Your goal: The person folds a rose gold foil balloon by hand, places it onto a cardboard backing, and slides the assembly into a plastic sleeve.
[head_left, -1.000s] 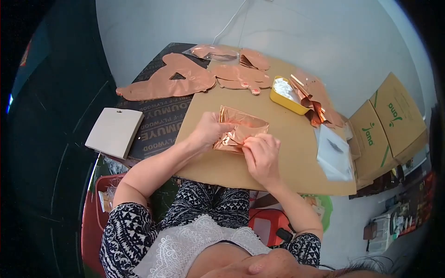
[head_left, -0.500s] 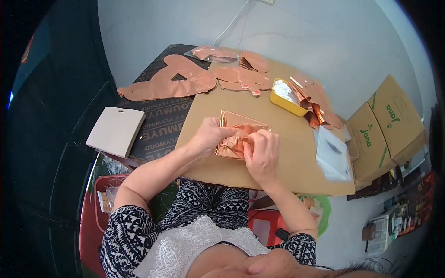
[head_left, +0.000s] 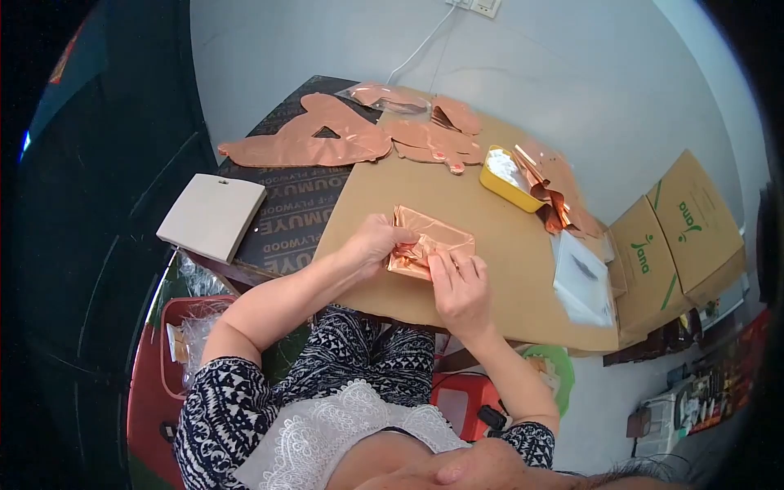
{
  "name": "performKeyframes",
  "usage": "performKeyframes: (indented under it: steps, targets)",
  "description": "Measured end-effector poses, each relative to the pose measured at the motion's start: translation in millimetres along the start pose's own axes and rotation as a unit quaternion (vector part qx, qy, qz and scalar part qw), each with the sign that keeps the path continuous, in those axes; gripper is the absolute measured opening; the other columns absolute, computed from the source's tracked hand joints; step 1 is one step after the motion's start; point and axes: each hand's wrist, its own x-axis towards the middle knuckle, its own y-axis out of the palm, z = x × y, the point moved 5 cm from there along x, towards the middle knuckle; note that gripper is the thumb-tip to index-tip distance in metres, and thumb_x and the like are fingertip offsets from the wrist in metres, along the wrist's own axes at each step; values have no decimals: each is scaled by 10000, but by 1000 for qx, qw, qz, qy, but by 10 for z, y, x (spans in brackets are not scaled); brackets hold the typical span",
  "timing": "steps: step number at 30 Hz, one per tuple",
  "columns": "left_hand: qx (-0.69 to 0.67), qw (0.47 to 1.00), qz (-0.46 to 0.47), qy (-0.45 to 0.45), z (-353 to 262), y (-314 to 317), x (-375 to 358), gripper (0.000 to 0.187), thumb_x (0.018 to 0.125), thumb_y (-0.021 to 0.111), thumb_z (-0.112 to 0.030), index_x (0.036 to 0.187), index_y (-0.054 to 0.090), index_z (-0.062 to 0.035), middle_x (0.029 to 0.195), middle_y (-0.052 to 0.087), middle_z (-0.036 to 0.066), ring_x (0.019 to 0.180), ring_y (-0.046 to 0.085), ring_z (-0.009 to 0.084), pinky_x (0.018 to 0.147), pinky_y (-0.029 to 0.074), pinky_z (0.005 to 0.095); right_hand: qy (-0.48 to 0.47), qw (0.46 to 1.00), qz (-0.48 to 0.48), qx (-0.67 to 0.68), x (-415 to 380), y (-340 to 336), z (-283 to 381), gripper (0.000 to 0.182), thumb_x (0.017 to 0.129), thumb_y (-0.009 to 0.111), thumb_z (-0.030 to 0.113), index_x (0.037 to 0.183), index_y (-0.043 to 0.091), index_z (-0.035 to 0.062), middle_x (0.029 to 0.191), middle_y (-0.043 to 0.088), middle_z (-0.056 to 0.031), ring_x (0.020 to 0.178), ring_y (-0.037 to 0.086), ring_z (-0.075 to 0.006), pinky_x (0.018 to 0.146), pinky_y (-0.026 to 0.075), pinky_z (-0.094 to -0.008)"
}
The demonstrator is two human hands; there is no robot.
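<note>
A folded rose-gold foil balloon (head_left: 445, 235) lies over the near part of the cardboard, shiny and creased into a rough square. My left hand (head_left: 377, 242) closes on its left side, thumb pressed on top. At its lower right edge, my right hand (head_left: 461, 286) pinches the foil with bent fingers. The foil is crumpled between the two hands. Beyond them, flat matte rose-gold foil balloons (head_left: 347, 143) lie in a row along the back, one with a triangular hole. A yellow tub (head_left: 508, 189) with white contents stands to the right of these.
A cardboard sheet (head_left: 367, 192) covers most of the table. Clear plastic bags (head_left: 581, 282) lie at right, beside a Jana carton (head_left: 665, 245). Curled shiny foil (head_left: 555, 208) rests by the tub. A beige box (head_left: 211, 216) sits at the left edge, above a red bin (head_left: 171, 327).
My right hand has moved down slightly to the foil's lower edge, and more of the folded top shows. My left hand keeps its hold. The whole view has shifted a little.
</note>
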Motion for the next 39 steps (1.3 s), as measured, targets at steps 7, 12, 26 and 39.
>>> performKeyframes:
  steps: [7, 12, 26, 39]
  targets:
    - [-28, 995, 89, -36, -287, 51, -289, 319, 926, 542, -285, 921, 581, 32, 795, 665, 168, 665, 685, 251, 551, 567, 322, 191, 965, 48, 171, 108, -228, -376, 132, 782, 641, 70, 897, 628, 6, 808, 643, -81, 749, 596, -201, 681, 442, -360]
    - [108, 993, 34, 31, -499, -158, -553, 259, 936, 497, -212, 914, 572, 34, 802, 677, 193, 619, 677, 236, 543, 561, 308, 480, 655, 83, 577, -156, 32, -817, 133, 850, 643, 124, 801, 657, 1, 667, 613, -3, 529, 528, -78, 470, 416, -245]
    - [648, 676, -275, 218, -1118, -1171, -1453, 248, 833, 618, -200, 870, 640, 45, 720, 644, 191, 687, 642, 330, 665, 501, 405, 567, 605, 273, 489, -761, 427, -1197, 91, 742, 606, 91, 679, 645, 37, 492, 478, 34, 370, 381, -40, 328, 247, -214]
    - [786, 516, -310, 143, -865, -1801, -1718, 347, 777, 682, -253, 946, 603, 40, 999, 589, 167, 1025, 544, 330, 904, 421, 419, 587, 590, 231, 505, -1000, 349, -1414, 127, 753, 628, 96, 635, 613, 48, 478, 453, 55, 341, 309, -21, 318, 194, -207]
